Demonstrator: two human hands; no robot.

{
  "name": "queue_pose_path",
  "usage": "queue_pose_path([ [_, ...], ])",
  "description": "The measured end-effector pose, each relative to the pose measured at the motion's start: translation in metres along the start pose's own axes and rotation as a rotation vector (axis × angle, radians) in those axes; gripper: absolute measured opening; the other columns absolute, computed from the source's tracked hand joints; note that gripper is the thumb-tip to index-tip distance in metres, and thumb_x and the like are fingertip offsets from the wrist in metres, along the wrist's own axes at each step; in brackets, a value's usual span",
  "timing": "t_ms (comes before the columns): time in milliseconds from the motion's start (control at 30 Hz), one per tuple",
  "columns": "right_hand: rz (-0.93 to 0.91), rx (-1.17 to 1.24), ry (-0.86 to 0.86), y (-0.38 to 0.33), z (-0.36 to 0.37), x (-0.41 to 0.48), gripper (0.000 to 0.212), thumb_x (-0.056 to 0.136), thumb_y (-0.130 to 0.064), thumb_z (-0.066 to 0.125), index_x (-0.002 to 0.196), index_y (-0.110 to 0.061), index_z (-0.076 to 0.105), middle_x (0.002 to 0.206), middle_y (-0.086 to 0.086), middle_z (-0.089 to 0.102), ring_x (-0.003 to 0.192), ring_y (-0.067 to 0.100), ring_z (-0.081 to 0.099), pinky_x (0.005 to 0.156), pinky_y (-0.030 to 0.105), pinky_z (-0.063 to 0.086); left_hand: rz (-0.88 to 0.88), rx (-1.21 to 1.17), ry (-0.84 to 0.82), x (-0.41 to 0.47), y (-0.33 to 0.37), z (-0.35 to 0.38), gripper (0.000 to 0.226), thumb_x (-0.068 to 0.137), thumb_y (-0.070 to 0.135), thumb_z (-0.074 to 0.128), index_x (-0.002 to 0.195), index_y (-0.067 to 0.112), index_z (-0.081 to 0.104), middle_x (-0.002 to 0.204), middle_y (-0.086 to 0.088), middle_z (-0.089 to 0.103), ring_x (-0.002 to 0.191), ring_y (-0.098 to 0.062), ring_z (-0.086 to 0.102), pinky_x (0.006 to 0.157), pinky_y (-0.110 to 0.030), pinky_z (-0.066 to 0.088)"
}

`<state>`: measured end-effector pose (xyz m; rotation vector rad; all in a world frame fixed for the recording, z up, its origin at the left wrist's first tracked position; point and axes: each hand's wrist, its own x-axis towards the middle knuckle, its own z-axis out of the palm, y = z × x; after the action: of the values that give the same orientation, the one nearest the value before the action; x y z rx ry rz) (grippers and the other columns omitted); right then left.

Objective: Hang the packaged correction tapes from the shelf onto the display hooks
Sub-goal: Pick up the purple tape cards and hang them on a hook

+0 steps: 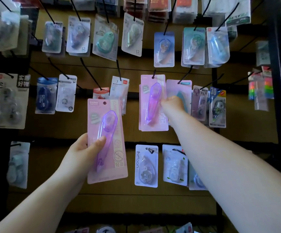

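Observation:
My left hand [84,152] grips a pink card pack with a purple correction tape [107,140], held upright in front of the display, its punch hole at the top free of any hook. A matching pink pack [150,105] hangs on a black display hook [153,75] in the middle row, with at least one more pack behind it. My right hand [172,104] is closed on the right edge of that hanging pack, about halfway down. Another pink pack [178,91] hangs just behind my right hand.
Black hooks across the brown panel carry several other correction tape packs, such as the white Moon pack [146,165] below and a blue pack [44,96] to the left. A dark frame post [280,81] stands at the right. Sticky flags [269,86] hang beyond it.

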<state>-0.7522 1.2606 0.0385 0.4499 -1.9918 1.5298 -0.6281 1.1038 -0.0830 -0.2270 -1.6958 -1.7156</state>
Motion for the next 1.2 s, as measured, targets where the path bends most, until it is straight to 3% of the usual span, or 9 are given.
queue_pose_path([
  [233, -0.017, -0.059, 0.057, 0.021, 0.035, 0.023, 0.037, 0.094, -0.015, 0.041, 0.058, -0.017, 0.033, 0.061, 0.001, 0.035, 0.064, 0.023, 0.040, 0.058, 0.025, 0.035, -0.011, 0.040, -0.060, 0.006, -0.002, -0.011, 0.031, 0.073, 0.036, 0.053, 0.099, 0.020, 0.057, 0.089, -0.010, 0.069, 0.076, -0.023, 0.069, 0.062, -0.036, 0.054],
  [367, -0.026, -0.088, 0.044, 0.023, 0.044, 0.030, 0.023, 0.095, -0.016, 0.040, 0.103, -0.004, 0.058, 0.098, 0.015, 0.055, 0.087, 0.027, 0.051, 0.069, 0.027, 0.036, 0.021, 0.048, -0.068, 0.016, -0.006, -0.012, 0.043, 0.061, 0.039, 0.054, 0.099, 0.021, 0.059, 0.076, -0.002, 0.072, 0.066, -0.017, 0.072, 0.059, -0.033, 0.054],
  [467, -0.025, -0.100, 0.049, 0.028, 0.045, 0.030, 0.023, 0.095, -0.013, 0.038, 0.076, -0.008, 0.049, 0.077, 0.008, 0.047, 0.081, 0.023, 0.042, 0.051, 0.025, 0.032, 0.031, 0.048, -0.092, 0.020, -0.012, -0.007, 0.046, 0.061, 0.040, 0.054, 0.102, 0.020, 0.059, 0.074, 0.000, 0.073, 0.066, -0.013, 0.072, 0.057, -0.030, 0.055],
  [633, -0.042, 0.058, 0.066, 0.026, 0.043, 0.010, 0.028, 0.096, -0.015, 0.037, 0.120, -0.003, 0.043, 0.120, 0.015, 0.054, 0.088, 0.023, 0.047, 0.048, 0.020, 0.031, 0.028, 0.006, -0.095, 0.023, -0.014, 0.001, 0.034, 0.073, 0.035, 0.053, 0.102, 0.019, 0.059, 0.074, 0.000, 0.073, 0.065, -0.013, 0.072, 0.058, -0.030, 0.056],
  [733, -0.219, 0.111, 0.175, 0.021, 0.036, -0.011, 0.029, 0.093, -0.017, 0.044, 0.120, -0.006, 0.044, 0.128, 0.011, 0.050, 0.112, 0.024, 0.051, 0.075, 0.029, 0.051, 0.045, -0.014, -0.096, 0.023, -0.008, 0.006, 0.019, 0.084, 0.029, 0.051, 0.099, 0.020, 0.060, 0.074, 0.002, 0.073, 0.065, -0.011, 0.072, 0.058, -0.029, 0.055],
  [800, -0.320, 0.090, 0.204, 0.014, 0.029, -0.026, 0.033, 0.092, -0.019, 0.047, 0.123, -0.008, 0.044, 0.131, 0.009, 0.047, 0.121, 0.023, 0.044, 0.098, 0.035, 0.044, 0.054, -0.017, -0.094, 0.024, -0.001, 0.012, 0.013, 0.088, 0.026, 0.049, 0.095, 0.023, 0.059, 0.073, 0.003, 0.073, 0.064, -0.010, 0.071, 0.058, -0.028, 0.055],
  [933, -0.252, 0.241, -0.122, 0.002, 0.019, -0.052, 0.022, 0.092, -0.026, 0.048, 0.111, -0.017, 0.052, 0.107, 0.001, 0.056, 0.093, 0.015, 0.056, 0.073, 0.014, 0.046, 0.056, -0.061, -0.088, 0.027, 0.017, 0.029, 0.011, 0.091, 0.021, 0.048, 0.091, 0.022, 0.059, 0.079, 0.001, 0.070, 0.062, -0.007, 0.069, 0.060, -0.029, 0.059],
  [1033, -0.187, 0.261, -0.340, -0.004, 0.009, -0.061, 0.021, 0.091, -0.020, 0.048, 0.072, -0.024, 0.055, 0.080, -0.001, 0.058, 0.084, 0.020, 0.056, 0.072, 0.029, 0.046, 0.065, -0.061, -0.092, 0.029, 0.033, 0.042, 0.011, 0.092, 0.020, 0.048, 0.095, 0.019, 0.058, 0.084, -0.002, 0.068, 0.069, -0.013, 0.067, 0.062, -0.029, 0.057],
  [1200, -0.209, 0.184, -0.195, -0.016, -0.015, -0.053, 0.019, 0.087, -0.007, 0.050, 0.070, -0.007, 0.059, 0.069, 0.009, 0.053, 0.067, 0.017, 0.044, 0.052, 0.025, 0.031, 0.054, 0.059, -0.023, 0.038, 0.052, 0.057, 0.039, 0.086, 0.023, 0.060, 0.122, 0.014, 0.048, 0.088, -0.001, 0.062, 0.075, -0.016, 0.063, 0.067, -0.032, 0.055],
])
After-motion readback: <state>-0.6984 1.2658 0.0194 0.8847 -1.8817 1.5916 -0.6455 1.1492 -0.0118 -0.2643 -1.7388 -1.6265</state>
